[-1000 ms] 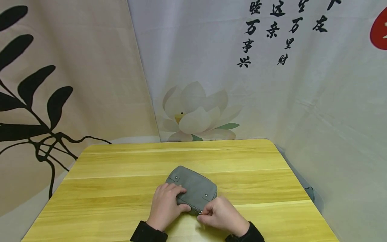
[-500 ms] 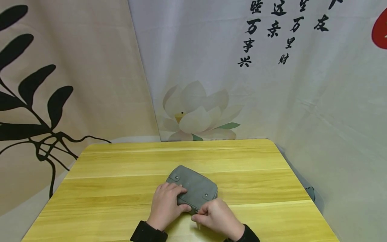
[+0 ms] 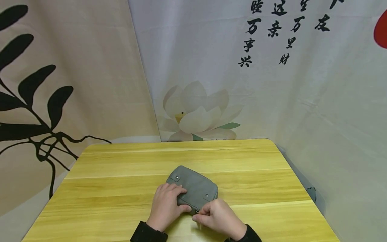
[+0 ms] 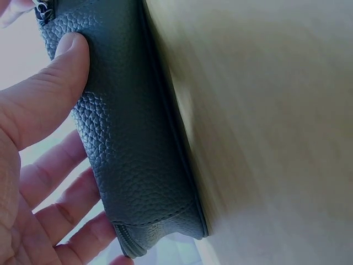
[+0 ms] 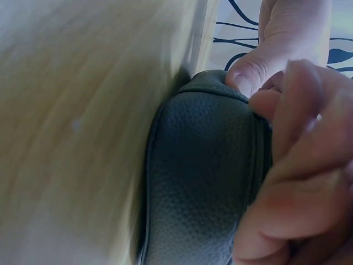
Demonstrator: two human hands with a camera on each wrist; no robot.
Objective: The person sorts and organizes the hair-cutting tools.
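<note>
A grey pebbled-leather zip pouch [image 3: 193, 186] lies flat at an angle on the table, two small metal studs on its top. Over its left end, my left hand [image 3: 167, 203] holds it, with the fingers on top and the thumb [image 4: 71, 61] against the near side wall. At the near right corner, my right hand [image 3: 219, 216] has its thumb and curled forefinger pinched at the zipper pull [image 3: 197, 211], mostly hidden by the fingertips. In the right wrist view, the pouch's end wall [image 5: 198, 160] shows beside the zip seam, and the curled fingers [image 5: 303, 210] cover part of it.
The yellow wood-grain table [image 3: 121, 168] surrounds the pouch. Behind it hangs a cloth backdrop [image 3: 193, 67] with a printed lotus, dark leaves and black characters. Part of a greyish item [image 3: 311, 193] shows beyond the table's right edge.
My right hand has slid a little left along the pouch's near edge, then barely back right, with the zipper pull. The left hand and pouch have stayed in place.
</note>
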